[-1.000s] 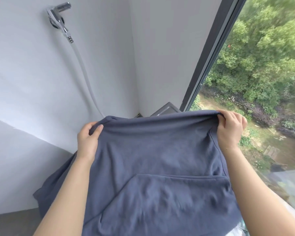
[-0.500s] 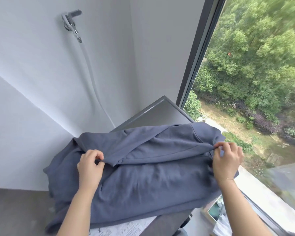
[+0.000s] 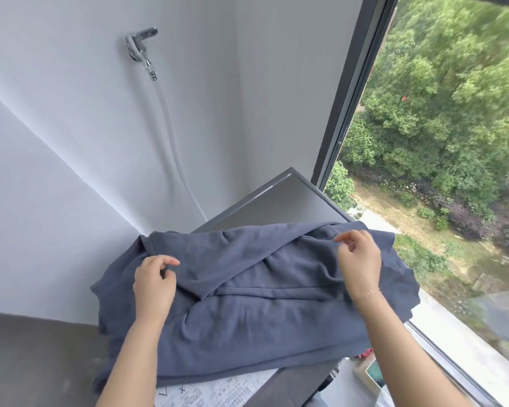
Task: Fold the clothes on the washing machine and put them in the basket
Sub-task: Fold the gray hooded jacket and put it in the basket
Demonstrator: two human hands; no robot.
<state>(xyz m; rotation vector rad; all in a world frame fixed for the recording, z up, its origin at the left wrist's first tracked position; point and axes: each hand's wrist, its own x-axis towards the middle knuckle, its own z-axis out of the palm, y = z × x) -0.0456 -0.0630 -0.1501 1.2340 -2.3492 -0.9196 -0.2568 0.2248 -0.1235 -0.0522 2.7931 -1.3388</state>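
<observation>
Here, a slate-blue cotton garment (image 3: 247, 304) lies spread and rumpled across the grey top of the washing machine (image 3: 279, 201), one layer already turned over another so a seam runs across its middle. Its near hem hangs over the front edge and its left side droops off the machine, a sign that the fold is only begun and the cloth needs squaring before the next crease.

The left hand (image 3: 155, 284) sits on the fabric at the left end of the folded-over flap, its grip loosely curled with thumb and forefinger close together; whether any cloth is caught between them cannot be told. The right hand (image 3: 357, 259) hovers at the garment's far right corner with fingers bent and slightly apart, apparently holding nothing. Both hands sit at opposite ends of one edge, likely to keep it straight.

Behind, a chrome wall tap (image 3: 140, 45) feeds a white hose (image 3: 171, 136) down toward the machine. A dark-framed window (image 3: 356, 92) shows trees. No basket is identifiable in view.
</observation>
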